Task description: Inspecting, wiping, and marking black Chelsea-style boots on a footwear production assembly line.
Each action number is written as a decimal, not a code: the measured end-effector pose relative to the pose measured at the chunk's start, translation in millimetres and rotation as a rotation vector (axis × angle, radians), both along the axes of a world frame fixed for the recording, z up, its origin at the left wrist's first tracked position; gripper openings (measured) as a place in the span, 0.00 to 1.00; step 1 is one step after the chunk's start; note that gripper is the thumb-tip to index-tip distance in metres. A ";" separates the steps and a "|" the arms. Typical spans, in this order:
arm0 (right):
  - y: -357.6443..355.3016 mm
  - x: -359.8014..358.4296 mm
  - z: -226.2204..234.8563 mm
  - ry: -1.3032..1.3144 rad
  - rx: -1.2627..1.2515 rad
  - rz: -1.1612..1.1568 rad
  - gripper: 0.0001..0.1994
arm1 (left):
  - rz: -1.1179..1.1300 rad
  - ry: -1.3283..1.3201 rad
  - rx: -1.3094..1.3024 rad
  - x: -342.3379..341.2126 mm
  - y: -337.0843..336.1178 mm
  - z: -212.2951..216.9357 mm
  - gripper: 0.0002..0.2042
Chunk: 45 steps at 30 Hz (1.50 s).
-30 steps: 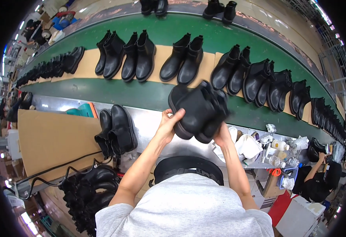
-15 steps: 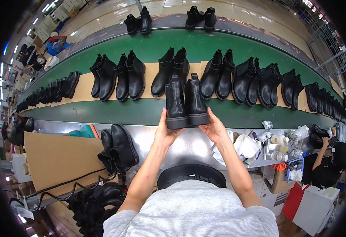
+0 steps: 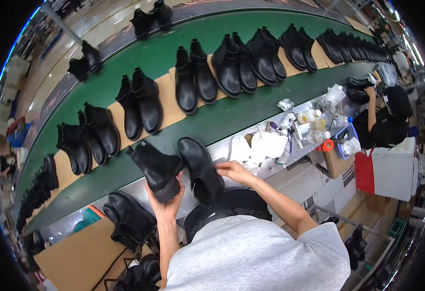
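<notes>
My left hand (image 3: 166,199) is wrapped round the heel end of a black ankle boot (image 3: 156,167), which is tilted with its pull tab pointing away to the left. Beside it is a second black boot (image 3: 198,165), toe away from me and shaft opening near my waist. My right hand (image 3: 236,172) has its fingertips pinched at that boot's right edge, by the sole; the thumb's grip is partly hidden. Both boots are above the metal worktop's front strip, and I cannot tell if the second one rests on it.
Pairs of black boots (image 3: 144,104) line brown card on a green conveyor (image 3: 241,114). Another pair (image 3: 130,218) lies at left beside a cardboard sheet (image 3: 76,257). White cloths (image 3: 265,145), bottles (image 3: 309,116) and a blue basket (image 3: 345,138) sit right. A co-worker (image 3: 392,119) works farther right.
My view has swung to the right. The boots, held upright side by side before, are now apart and tilted differently; the right one has turned toe-away, and my right hand has shifted to its side.
</notes>
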State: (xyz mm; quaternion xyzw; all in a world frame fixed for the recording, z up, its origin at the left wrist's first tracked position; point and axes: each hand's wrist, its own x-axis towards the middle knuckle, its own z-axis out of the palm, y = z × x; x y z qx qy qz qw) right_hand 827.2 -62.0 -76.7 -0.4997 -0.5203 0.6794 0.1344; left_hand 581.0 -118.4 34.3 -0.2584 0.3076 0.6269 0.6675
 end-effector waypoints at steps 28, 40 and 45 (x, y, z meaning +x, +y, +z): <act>64.8 159.9 43.8 -1.069 0.861 -0.455 0.09 | 0.218 0.134 0.089 -10.4 19.7 24.8 0.21; 15.3 -99.9 182.3 0.702 0.239 -0.233 0.09 | 0.134 0.351 0.109 13.9 30.4 42.6 0.24; 7.1 -113.0 180.1 0.615 0.349 -0.238 0.09 | 0.163 0.368 0.128 14.1 20.3 37.5 0.23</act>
